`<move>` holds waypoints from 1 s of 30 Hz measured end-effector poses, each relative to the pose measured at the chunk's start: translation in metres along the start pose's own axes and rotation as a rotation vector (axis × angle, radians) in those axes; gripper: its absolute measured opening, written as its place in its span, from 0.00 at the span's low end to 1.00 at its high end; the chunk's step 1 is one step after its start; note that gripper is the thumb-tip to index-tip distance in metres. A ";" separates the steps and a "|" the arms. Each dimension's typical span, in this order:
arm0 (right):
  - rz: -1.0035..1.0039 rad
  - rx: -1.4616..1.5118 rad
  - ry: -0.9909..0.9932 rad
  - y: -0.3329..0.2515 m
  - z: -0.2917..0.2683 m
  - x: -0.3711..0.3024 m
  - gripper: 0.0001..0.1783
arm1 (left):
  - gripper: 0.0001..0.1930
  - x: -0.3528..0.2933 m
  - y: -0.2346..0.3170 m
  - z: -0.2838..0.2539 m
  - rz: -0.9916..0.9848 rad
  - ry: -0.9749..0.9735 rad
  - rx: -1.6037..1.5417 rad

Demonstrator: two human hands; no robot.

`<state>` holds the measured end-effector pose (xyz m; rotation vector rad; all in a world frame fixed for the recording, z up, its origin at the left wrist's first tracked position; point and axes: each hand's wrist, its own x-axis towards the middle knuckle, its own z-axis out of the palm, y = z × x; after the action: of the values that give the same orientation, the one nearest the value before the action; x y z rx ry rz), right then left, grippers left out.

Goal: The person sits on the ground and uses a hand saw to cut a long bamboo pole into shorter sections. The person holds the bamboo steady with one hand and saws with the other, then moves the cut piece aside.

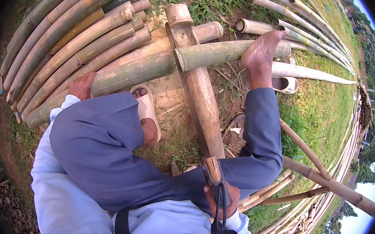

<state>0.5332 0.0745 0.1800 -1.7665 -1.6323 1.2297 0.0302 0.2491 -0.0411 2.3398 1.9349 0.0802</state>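
My left hand (82,85) is closed over a thick green bamboo pole (133,70) that slants up to the right. Near my lap, my right hand (225,199) is closed round the handle of a handsaw (213,168), partly hidden by a black cable. The saw's long dark blade runs away from me to the pole's right end. Just right of the blade is a bamboo section (222,54) with its open cut end facing left. My bare right foot (262,54) presses on that section. A bamboo support (202,96) lies beneath, along the blade.
Several bamboo poles (84,23) are stacked at the left, and more poles (303,15) lie at the upper right. My left foot wears a pale sandal (148,111); the other sandal (285,84) lies beside my right foot. Crossed bamboo props (331,185) stand at the right.
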 end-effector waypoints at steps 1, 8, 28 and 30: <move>-0.011 -0.008 0.000 -0.005 -0.005 -0.005 0.10 | 0.36 -0.009 -0.003 0.005 0.011 0.008 -0.010; -0.116 0.126 0.044 -0.006 0.034 0.131 0.08 | 0.40 0.009 0.005 0.001 0.014 -0.010 -0.080; -0.245 0.145 0.094 0.000 0.043 0.178 0.08 | 0.44 0.018 0.006 -0.006 -0.025 -0.119 -0.087; -0.260 0.146 0.052 -0.012 0.038 0.195 0.08 | 0.43 0.016 -0.002 -0.005 0.013 -0.104 -0.083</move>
<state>0.4776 0.2522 0.1098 -1.4350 -1.6375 1.1402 0.0312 0.2658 -0.0369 2.2569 1.8323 0.0382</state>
